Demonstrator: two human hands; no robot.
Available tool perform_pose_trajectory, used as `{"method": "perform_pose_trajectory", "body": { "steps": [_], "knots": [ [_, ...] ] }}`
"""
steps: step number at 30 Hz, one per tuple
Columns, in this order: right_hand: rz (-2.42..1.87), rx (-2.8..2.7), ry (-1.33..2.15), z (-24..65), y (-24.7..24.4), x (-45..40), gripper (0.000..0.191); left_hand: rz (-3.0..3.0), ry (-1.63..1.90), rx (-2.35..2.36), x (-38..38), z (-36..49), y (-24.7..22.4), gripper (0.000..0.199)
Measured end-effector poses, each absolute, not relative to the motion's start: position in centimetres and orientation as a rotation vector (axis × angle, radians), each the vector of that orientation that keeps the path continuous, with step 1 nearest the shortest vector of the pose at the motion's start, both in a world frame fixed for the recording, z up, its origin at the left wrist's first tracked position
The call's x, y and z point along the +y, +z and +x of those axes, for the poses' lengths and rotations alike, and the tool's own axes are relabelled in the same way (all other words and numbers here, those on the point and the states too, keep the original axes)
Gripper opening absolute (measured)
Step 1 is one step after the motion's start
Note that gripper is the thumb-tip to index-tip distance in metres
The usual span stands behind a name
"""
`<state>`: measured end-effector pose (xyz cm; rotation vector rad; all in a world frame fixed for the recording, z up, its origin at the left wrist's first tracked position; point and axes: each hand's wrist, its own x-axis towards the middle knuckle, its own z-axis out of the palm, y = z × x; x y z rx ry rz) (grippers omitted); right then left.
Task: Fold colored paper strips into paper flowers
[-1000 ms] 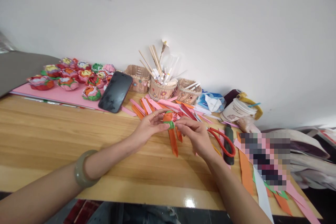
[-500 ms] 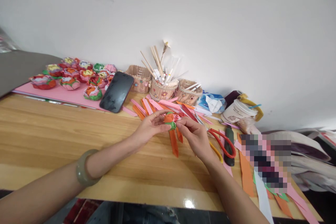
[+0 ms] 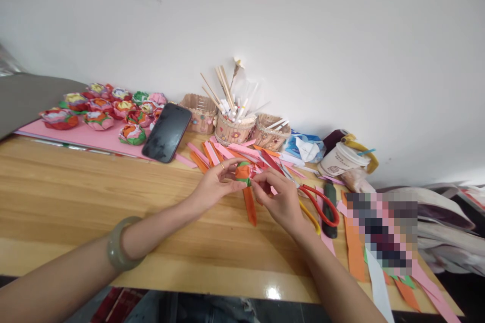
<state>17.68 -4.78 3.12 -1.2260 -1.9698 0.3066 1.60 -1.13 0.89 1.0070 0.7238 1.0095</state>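
While the person's two hands meet above the table [image 3: 189,257], a small orange-and-green paper flower [image 3: 243,171] sits between their fingertips, raised off the wood. The left hand [image 3: 216,181] cradles it from its own side, thumb along the green lower edge and curled fingers around the back, so the flower is gripped between them. The right hand [image 3: 281,196] has thumb and forefinger pinched together on the flower's right lower edge; I can't make out its other fingertips, which are tucked behind. An orange strip [image 3: 250,207] shows just below the flower. Behind the hands spreads a heap of pink and orange paper strips [image 3: 223,152]. Beside the right hand lie scissors [image 3: 303,189] with red and yellow handles, one loop across a dark green tool [image 3: 330,192]. Farther off, a black phone [image 3: 167,132] leans near the rows of finished flowers [image 3: 99,120] on pink sheets [image 3: 85,137], and three decorated baskets [image 3: 232,132] line the wall.
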Motion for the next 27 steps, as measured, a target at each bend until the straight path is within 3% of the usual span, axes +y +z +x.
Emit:
{"method": "perform_pose_trajectory", "body": {
  "steps": [10, 27],
  "knots": [
    [-1.19, -1.983, 0.489, 18.2, 3.5, -4.4, 0.019, 1.036, 0.968, 0.734, -1.1, 1.5, 0.8, 0.049],
    [-1.235, -1.666, 0.975, 18.8, 4.2, -4.2, 0.011, 1.17, 0.927, 0.753, -0.6, 1.2, 0.7, 0.05]
  ]
}}
